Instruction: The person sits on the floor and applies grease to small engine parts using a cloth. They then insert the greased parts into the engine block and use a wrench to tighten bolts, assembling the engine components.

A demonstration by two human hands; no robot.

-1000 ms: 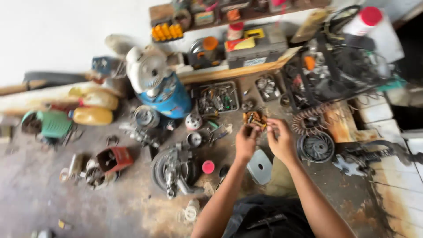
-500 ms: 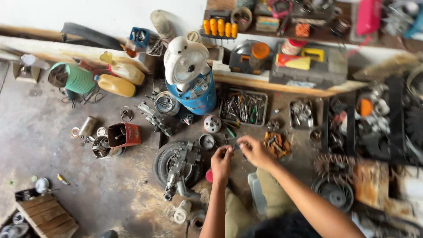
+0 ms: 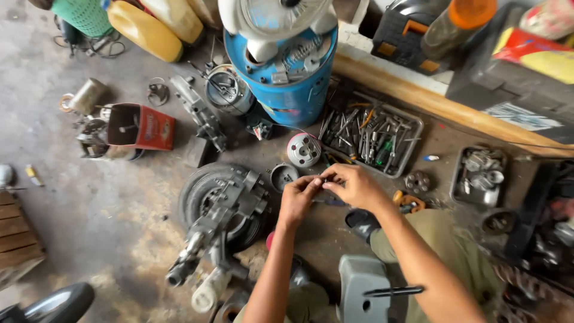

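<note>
My left hand [image 3: 297,200] and my right hand [image 3: 354,185] meet above the concrete floor, fingertips pinching a small dark metal part [image 3: 323,180] between them. The part is mostly hidden by my fingers. Just beyond my hands lie a round silver hub [image 3: 304,149] and a small round metal cup [image 3: 282,176]. A grey engine assembly on a black tyre [image 3: 220,212] lies to the left of my left hand.
A metal tray of hand tools [image 3: 371,139] sits ahead, right of a blue drum [image 3: 286,84]. A small tray of metal parts [image 3: 483,174] is at the right. A red box [image 3: 142,127], yellow jugs [image 3: 143,29] and a wooden plank [image 3: 442,107] surround the spot.
The view has swung left and closer to the floor. My hands have come together from the right-hand parts to just in front of the tool tray.
</note>
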